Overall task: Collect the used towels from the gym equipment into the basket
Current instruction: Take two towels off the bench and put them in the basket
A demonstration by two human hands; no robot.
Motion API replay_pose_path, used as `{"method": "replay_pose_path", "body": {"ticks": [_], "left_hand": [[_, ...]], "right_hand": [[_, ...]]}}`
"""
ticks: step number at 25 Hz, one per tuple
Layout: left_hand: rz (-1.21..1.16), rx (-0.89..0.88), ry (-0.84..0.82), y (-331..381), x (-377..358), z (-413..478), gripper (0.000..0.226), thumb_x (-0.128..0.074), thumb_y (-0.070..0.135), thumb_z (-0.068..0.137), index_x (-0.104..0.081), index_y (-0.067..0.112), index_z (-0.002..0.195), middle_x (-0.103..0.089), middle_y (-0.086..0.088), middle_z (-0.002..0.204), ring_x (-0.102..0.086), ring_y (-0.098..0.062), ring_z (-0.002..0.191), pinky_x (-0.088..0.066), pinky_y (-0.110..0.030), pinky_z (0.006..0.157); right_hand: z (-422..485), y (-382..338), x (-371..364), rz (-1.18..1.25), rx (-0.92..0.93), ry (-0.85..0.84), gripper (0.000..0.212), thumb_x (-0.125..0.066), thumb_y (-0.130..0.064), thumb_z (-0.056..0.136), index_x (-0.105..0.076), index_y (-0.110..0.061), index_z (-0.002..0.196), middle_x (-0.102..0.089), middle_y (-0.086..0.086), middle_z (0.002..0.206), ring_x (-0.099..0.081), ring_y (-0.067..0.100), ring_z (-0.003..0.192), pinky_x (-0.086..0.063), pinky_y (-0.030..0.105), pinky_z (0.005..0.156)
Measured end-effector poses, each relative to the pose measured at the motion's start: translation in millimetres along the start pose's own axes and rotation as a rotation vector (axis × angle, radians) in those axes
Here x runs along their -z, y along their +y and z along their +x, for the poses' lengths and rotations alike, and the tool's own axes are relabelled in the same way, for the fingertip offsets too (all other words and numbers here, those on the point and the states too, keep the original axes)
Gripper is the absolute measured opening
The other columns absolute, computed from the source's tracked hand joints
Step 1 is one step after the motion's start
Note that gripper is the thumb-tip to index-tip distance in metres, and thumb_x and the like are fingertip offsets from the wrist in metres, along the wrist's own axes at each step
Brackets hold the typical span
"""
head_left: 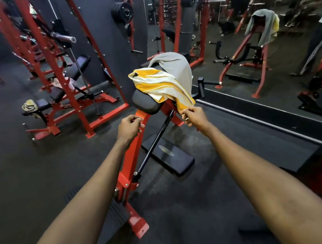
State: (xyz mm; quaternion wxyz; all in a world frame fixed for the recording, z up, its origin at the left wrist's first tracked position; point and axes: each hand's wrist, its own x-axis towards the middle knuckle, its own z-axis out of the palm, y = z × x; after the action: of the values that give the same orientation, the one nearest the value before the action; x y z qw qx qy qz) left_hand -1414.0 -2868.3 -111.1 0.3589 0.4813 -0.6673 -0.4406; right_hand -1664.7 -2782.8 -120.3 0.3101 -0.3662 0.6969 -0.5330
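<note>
Our right hand point(192, 116) is out in front, thumb and fingers pinched on the bottom corner of the yellow-striped towel point(158, 84). Our left hand point(129, 126) sits curled against the red frame point(128, 161) just below the pad; whether it grips the steel or only leans there, we cannot tell.

From the big down to the small, then. The mirror point(289, 64) runs along the right, showing a towel-draped machine in its reflection. In front of it, the black pad point(144, 103) carries two towels. The grey towel point(174, 64) is draped over the far end. The striped one lies nearer us, spilling over the pad's right edge down to our pinch. Both rest on the machine.

Off to the left, on the bench point(57, 93) inside the red rack, a crumpled towel point(29, 107) sits at the near end. A pale cloth point(60, 82) lies further up the seat; it may be another towel, though it's too blurred to call.

The basket? Nowhere in view. So we judge the job early at this station: no towel in sight is collected, one is just between the fingers, and at least two more wait.
</note>
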Motion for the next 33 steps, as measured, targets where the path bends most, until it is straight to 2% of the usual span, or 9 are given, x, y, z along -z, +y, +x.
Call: {"method": "replay_pose_path", "body": {"ticks": [4, 8, 11, 15, 17, 21, 24, 28, 33], "left_hand": [[0.041, -0.006, 0.021, -1.0, -11.1, 66.8, 0.024, -0.047, 0.011, 0.091, -0.070, 0.017, 0.086, -0.073, -0.007, 0.076, -0.059, -0.015, 0.053, -0.042, -0.022, 0.048], [0.050, 0.003, 0.032, 9.9, -23.7, 135.0, 0.023, -0.048, 0.012, 0.091, -0.071, 0.016, 0.088, -0.073, -0.008, 0.078, -0.060, -0.018, 0.056, -0.041, -0.020, 0.047], [0.003, -0.003, 0.055, 16.7, -32.2, 176.9, 0.021, -0.049, 0.013, 0.093, -0.069, 0.017, 0.087, -0.073, -0.006, 0.077, -0.060, -0.018, 0.059, -0.041, -0.022, 0.050], [-0.009, 0.007, 0.023, 11.5, -44.0, 229.8, 0.022, -0.049, 0.012, 0.094, -0.070, 0.015, 0.088, -0.074, -0.006, 0.076, -0.060, -0.017, 0.058, -0.042, -0.020, 0.047], [-0.009, 0.020, 0.013, 6.7, -47.0, 261.6, 0.022, -0.050, 0.013, 0.094, -0.071, 0.014, 0.088, -0.074, -0.005, 0.076, -0.059, -0.016, 0.058, -0.043, -0.019, 0.047], [-0.027, 0.009, -0.013, -4.9, -44.7, 340.8, 0.021, -0.050, 0.016, 0.093, -0.071, 0.017, 0.086, -0.074, -0.004, 0.076, -0.061, -0.018, 0.061, -0.047, -0.028, 0.061], [-0.032, 0.008, -0.022, -13.0, -35.8, 401.7, 0.021, -0.050, 0.013, 0.095, -0.070, 0.015, 0.089, -0.072, -0.001, 0.072, -0.059, -0.015, 0.057, -0.046, -0.027, 0.056], [-0.025, 0.021, -0.042, -18.5, -23.5, 461.2, 0.022, -0.048, 0.010, 0.098, -0.070, 0.010, 0.094, -0.069, -0.002, 0.073, -0.055, -0.012, 0.052, -0.042, -0.020, 0.045], [-0.035, 0.005, -0.074, -20.2, -20.3, 517.8, 0.023, -0.048, 0.011, 0.097, -0.070, 0.014, 0.093, -0.072, -0.001, 0.076, -0.059, -0.012, 0.056, -0.043, -0.026, 0.052]], "right_hand": [[73.3, -12.5, -10.3, 0.022, -0.001, -0.039, 0.019, -0.048, -0.009, 0.097, -0.066, -0.010, 0.091, -0.057, 0.000, 0.065, -0.045, 0.013, 0.048, -0.032, 0.019, 0.039], [146.6, -34.6, -6.5, -0.089, 0.075, -0.044, 0.019, -0.051, -0.010, 0.098, -0.069, -0.008, 0.093, -0.061, 0.003, 0.072, -0.051, 0.012, 0.053, -0.039, 0.014, 0.040], [198.6, -47.2, -9.8, -0.181, 0.135, -0.051, 0.022, -0.057, -0.021, 0.098, -0.071, -0.004, 0.098, -0.066, 0.007, 0.082, -0.059, 0.018, 0.067, -0.050, 0.023, 0.059], [260.2, -49.1, -28.7, -0.184, 0.139, -0.035, 0.014, -0.060, -0.030, 0.096, -0.069, -0.024, 0.088, -0.067, -0.005, 0.081, -0.063, 0.017, 0.079, -0.054, 0.036, 0.074], [287.2, -50.5, -38.5, -0.211, 0.141, -0.026, 0.013, -0.061, -0.032, 0.094, -0.071, -0.024, 0.097, -0.069, -0.009, 0.090, -0.063, 0.014, 0.088, -0.055, 0.039, 0.085], [346.2, -54.8, -63.1, -0.348, 0.134, -0.021, 0.041, -0.065, -0.036, 0.093, -0.066, -0.012, 0.126, -0.066, 0.005, 0.128, -0.062, 0.023, 0.118, -0.049, 0.038, 0.101], [397.2, -62.6, -86.9, -0.441, 0.121, -0.011, 0.064, -0.068, -0.043, 0.091, -0.052, -0.009, 0.142, -0.054, 0.013, 0.145, -0.049, 0.028, 0.135, -0.043, 0.041, 0.109], [449.8, -62.9, -115.2, -0.578, 0.057, 0.001, 0.090, -0.071, -0.056, 0.084, -0.035, -0.012, 0.154, -0.039, 0.015, 0.156, -0.034, 0.036, 0.145, -0.036, 0.050, 0.114], [486.0, -45.6, -141.8, -0.919, -0.025, -0.084, 0.110, -0.072, -0.072, 0.073, -0.026, -0.020, 0.158, -0.024, 0.015, 0.162, -0.024, 0.039, 0.149, -0.027, 0.056, 0.114]]}}
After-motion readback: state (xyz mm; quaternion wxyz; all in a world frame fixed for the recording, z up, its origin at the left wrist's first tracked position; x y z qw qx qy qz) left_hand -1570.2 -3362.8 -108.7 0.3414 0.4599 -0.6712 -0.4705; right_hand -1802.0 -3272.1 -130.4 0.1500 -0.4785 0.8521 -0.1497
